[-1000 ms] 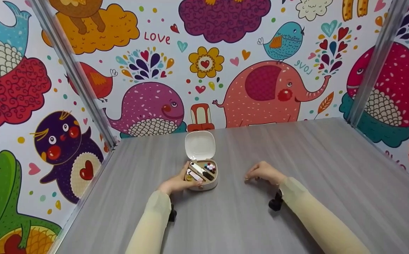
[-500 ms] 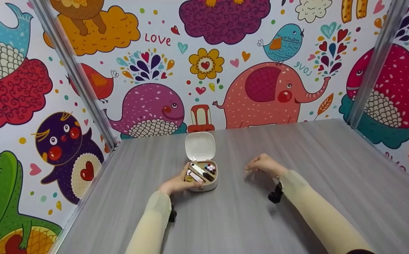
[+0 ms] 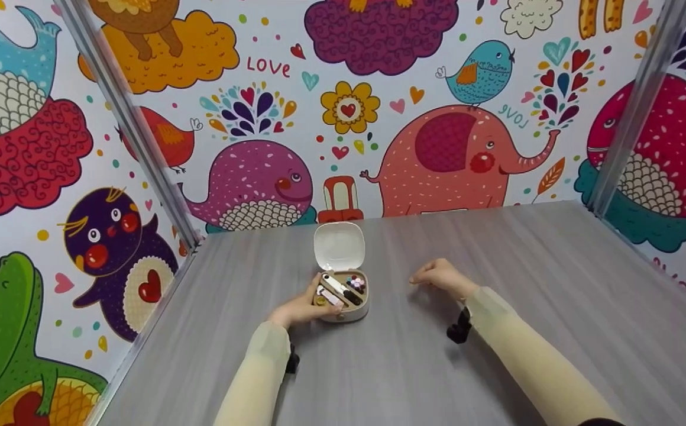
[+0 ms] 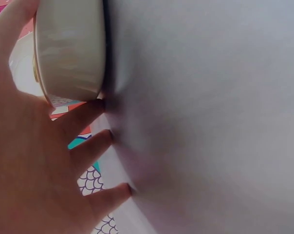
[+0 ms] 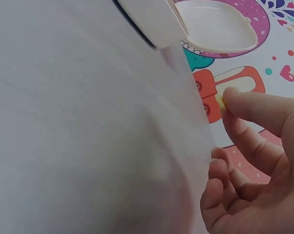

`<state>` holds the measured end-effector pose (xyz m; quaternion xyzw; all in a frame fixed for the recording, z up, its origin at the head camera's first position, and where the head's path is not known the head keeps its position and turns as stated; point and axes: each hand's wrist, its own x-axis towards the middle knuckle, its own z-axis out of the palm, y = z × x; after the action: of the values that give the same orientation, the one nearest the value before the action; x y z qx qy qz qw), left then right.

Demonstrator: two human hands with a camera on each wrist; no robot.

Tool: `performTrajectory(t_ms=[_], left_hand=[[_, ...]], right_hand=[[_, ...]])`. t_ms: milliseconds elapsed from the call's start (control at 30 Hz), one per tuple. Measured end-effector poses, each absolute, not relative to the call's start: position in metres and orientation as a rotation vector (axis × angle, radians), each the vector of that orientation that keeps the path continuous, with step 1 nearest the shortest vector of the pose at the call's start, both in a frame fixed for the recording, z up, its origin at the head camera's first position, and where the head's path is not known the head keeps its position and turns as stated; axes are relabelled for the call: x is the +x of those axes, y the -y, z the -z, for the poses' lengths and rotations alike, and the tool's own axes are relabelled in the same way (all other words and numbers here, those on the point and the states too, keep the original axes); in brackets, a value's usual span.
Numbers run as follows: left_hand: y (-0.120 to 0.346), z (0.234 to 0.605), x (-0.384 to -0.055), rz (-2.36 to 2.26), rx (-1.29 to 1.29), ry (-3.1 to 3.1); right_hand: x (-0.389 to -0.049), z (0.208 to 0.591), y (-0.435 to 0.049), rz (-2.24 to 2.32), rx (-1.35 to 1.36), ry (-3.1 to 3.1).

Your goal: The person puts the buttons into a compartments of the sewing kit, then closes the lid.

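A small cream sewing kit box [image 3: 353, 313] stands on the table with its white lid [image 3: 339, 245] raised. Inside lie a white-and-black tool [image 3: 342, 289], a pink-and-white piece [image 3: 329, 294], a round gold-coloured piece [image 3: 319, 300] and a cluster of coloured beads or pin heads [image 3: 356, 283]. My left hand [image 3: 298, 307] holds the box at its left side, thumb at the front; in the left wrist view the other fingertips reach the tabletop. To the right of the box, over the table, my right hand [image 3: 442, 277] pinches a tiny yellow thing [image 5: 220, 101] between thumb and forefinger, mostly hidden by the fingertips.
The grey wood-grain table [image 3: 532, 254] reaches back to a wall with cartoon animals [image 3: 443, 160]. Metal posts [image 3: 136, 130] mark the corners at left and right. A dark camera mount [image 3: 459, 325] is strapped under the right wrist.
My right hand has lifted slightly off the table and shifted a little away from me, still pinching. The left hand and the box stay put; the head view has shifted slightly.
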<state>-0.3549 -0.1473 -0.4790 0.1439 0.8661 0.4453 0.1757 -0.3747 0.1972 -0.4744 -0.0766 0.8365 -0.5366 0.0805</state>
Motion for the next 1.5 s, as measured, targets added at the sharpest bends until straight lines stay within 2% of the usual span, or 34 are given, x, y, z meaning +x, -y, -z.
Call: performTrajectory(t_ms=[867, 1167, 1500], left_hand=[[0.144, 0.475, -0.358, -1.271, 0.439, -2.456], [0.144, 0.483, -0.360, -1.273, 0.501, -2.446], [0.147, 0.481, -0.357, -1.241, 0.509, -2.497]], right_hand=[[-0.398, 0.473, -0.096, 1.825, -0.138, -2.512], [-0.398, 0.485, -0.076, 1.906, -0.059, -2.453], [-0.399, 0.491, -0.055, 1.985, -0.092, -2.483]])
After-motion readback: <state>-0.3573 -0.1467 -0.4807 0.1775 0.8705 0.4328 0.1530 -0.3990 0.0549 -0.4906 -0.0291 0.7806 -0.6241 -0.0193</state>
